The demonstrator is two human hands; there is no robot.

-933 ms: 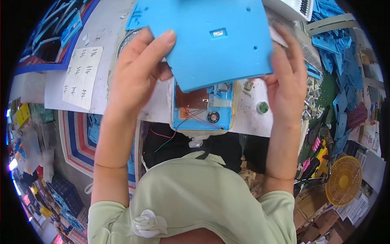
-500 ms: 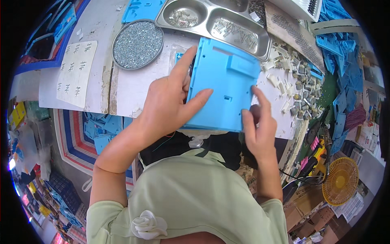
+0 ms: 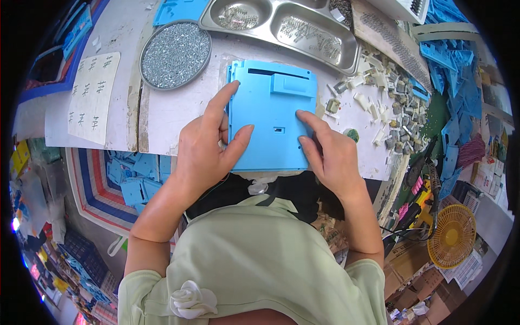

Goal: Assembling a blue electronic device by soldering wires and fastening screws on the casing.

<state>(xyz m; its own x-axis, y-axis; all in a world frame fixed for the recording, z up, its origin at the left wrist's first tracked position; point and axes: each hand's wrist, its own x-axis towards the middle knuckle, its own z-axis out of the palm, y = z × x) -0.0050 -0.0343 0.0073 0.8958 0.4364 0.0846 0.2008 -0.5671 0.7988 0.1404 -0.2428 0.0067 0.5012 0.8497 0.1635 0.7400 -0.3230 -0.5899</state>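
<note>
A flat blue plastic casing [image 3: 265,116] lies at the near edge of the table, its slot and raised block toward the far side. My left hand [image 3: 208,143] grips its left edge, thumb on the top face and index finger at the upper left corner. Along the right edge, my right hand [image 3: 333,154] has its thumb and index finger on the casing; its other fingers are partly hidden. What lies under the casing is mostly covered.
A round dish of small screws [image 3: 176,54] stands at the back left, beside a metal compartment tray [image 3: 352,57] with small metal parts. White and grey small parts [image 3: 398,122] are scattered right. A striped bag [image 3: 100,200] holds blue pieces below left. A yellow fan [image 3: 451,236] stands lower right.
The tilted blue casing has come down level and shifted left and toward me, both hands moving with it. A small green round thing now shows right of my right hand.
</note>
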